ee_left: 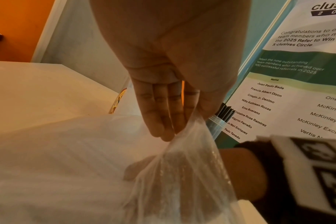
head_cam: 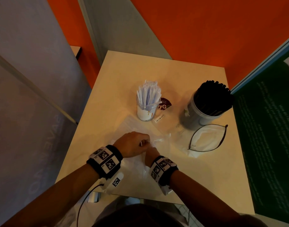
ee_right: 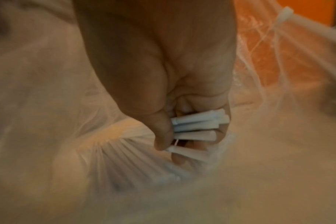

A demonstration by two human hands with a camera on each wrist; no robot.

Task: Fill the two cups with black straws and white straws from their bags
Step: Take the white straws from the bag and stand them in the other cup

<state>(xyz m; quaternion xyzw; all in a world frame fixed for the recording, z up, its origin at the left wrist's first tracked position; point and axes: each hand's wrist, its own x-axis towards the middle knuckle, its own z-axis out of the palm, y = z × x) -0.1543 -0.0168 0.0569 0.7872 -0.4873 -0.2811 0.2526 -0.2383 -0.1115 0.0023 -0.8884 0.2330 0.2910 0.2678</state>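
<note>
A clear cup (head_cam: 146,110) packed with white straws stands mid-table. To its right, a larger cup (head_cam: 196,115) is full of black straws. Near the front edge lies a clear plastic bag (head_cam: 132,126). My left hand (head_cam: 144,142) pinches the bag's rim (ee_left: 190,145) between thumb and fingers (ee_left: 163,121) and holds it up. My right hand (head_cam: 151,152) reaches inside the bag, where it grips a small bundle of white straws (ee_right: 197,127). In the left wrist view the right hand (ee_left: 140,168) shows dimly through the plastic.
An emptied white zip bag (head_cam: 206,138) with a black zipper lies open on the right of the pale table (head_cam: 107,95). A small barcode tag (head_cam: 159,119) sits beside the white-straw cup. A green poster board (head_cam: 268,128) borders the table's right side.
</note>
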